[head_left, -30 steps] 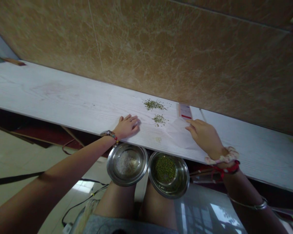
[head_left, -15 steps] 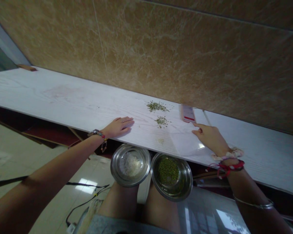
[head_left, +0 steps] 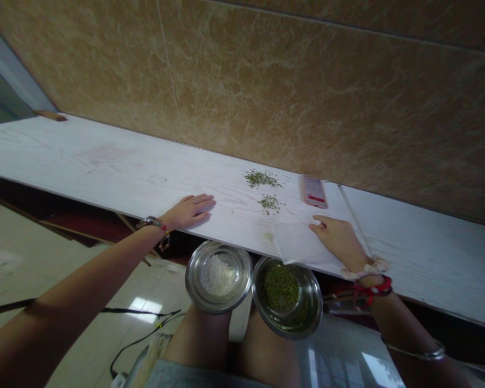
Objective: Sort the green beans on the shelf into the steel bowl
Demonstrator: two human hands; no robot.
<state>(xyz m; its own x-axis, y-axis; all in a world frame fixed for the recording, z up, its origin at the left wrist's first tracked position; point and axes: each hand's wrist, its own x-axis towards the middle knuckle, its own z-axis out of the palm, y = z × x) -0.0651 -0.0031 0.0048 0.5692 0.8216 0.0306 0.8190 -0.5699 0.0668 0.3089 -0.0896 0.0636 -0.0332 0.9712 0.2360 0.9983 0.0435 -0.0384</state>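
My left hand (head_left: pixel 189 211) lies flat on the white wood-grain board, fingers together and stretched out, holding nothing. My right hand (head_left: pixel 338 240) rests over the right part of a clear plastic sheet or bag (head_left: pixel 295 242). Its thumb and forefinger tips are slightly apart, and the other fingers are curled out of sight. Two small heaps of green beans, a far one (head_left: pixel 261 178) and a near one (head_left: pixel 270 202), lie between the hands. A little pile of pale grains (head_left: pixel 268 236) sits just left of the plastic.
A steel bowl with white grains (head_left: pixel 216 276) and a steel bowl with green beans (head_left: pixel 281 285) rest on my knees, below the board (head_left: pixel 117 180). Beyond my right hand a phone (head_left: pixel 314 192) lies near the wall. A wooden piece (head_left: pixel 51 115) sits far left.
My right hand has moved slightly left and toward me. The plastic now lies flatter and nearer the front edge. My left hand stays flat on the board.
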